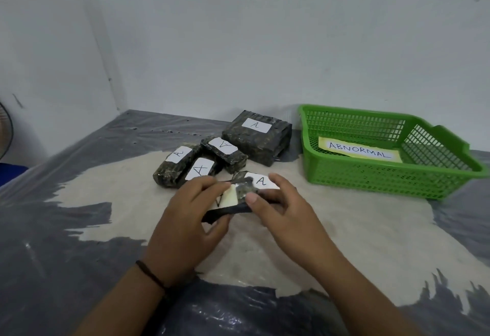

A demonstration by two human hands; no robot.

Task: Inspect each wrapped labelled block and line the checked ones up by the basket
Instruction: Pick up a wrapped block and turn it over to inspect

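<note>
We find the block under inspection, a small dark plastic-wrapped block with a white paper label marked A [245, 192], held just above the surface between both hands. The left hand [189, 212] grips its near left end, fingers curled over the top and thumb beneath; the right hand [282, 207] holds the right end, thumb pressed on the near face and fingers wrapped behind the label. Between the two thumbs the dark wrap is parted and a pale cream patch of the contents shows. We judge the two-handed hold serves to turn the block and expose this opening; whether it counts as a defect we cannot settle from here.

Just beyond the fingertips lie three more small dark wrapped blocks with white A labels [201, 162], crowded together and touching, not in a row. Behind them sits a larger dark wrapped block with a white A label [256, 138]. To the right of the right hand's fingers, well apart, stands a green perforated plastic basket [384, 174] with a yellowish paper sign reading ABNORMAL [360, 149] inside it; we see no blocks in it. In our judgement the line-up beside the basket is not yet begun.

The work surface is a grey plastic sheet [66, 242] with a pale beige worn patch beneath the hands. Plain white walls [238, 30] meet in a corner at the far left, where the edge of a fan [5, 131] shows
</note>
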